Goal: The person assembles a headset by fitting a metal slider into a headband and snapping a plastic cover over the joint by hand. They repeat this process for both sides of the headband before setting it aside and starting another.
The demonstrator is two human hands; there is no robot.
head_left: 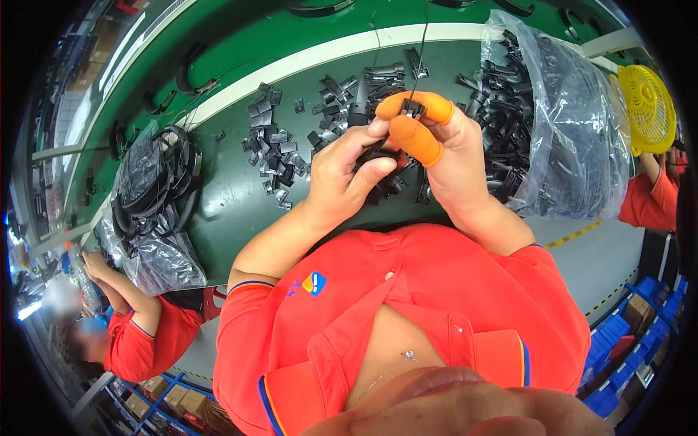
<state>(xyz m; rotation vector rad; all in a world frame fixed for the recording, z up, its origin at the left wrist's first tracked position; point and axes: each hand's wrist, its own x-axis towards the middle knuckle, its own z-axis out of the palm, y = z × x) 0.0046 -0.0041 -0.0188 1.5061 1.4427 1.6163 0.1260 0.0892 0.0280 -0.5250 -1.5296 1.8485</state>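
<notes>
Shirt: orange polo, lying nearest the camera, below both wrists.
Left hand: fingers curling together, thumb and forefinger pinching the lower end of a dark part; palm turning toward the right hand.
Right hand: thumb and forefinger wearing orange cots, both closing on a small black clip at the fingertips.
Clip: sitting clamped between the cotted fingertips, just above the left knuckles; a thin black wire is running up from it, away from the fingers.
Part under hands: black piece showing below the left thumb, touching both hands; its shape is mostly hidden.
Step in hand: judging by the two pinches, the clip is being seated onto the wire or the dark part, both hands working against each other.
Next move: seemingly calling for a firm squeeze by the cotted fingers while the left hand is keeping the part steady; alignment needs care, since the clip is small.
Loose parts: black pieces scattering on the green belt, left of and beyond the left fingers.
Right bag: clear plastic, full of black parts, just beyond the right hand.
Left bag: clear plastic with curved black bands, well apart from the left fingers.
Fan: yellow, far right.
Co-worker: orange sleeve, far lower left.
</notes>
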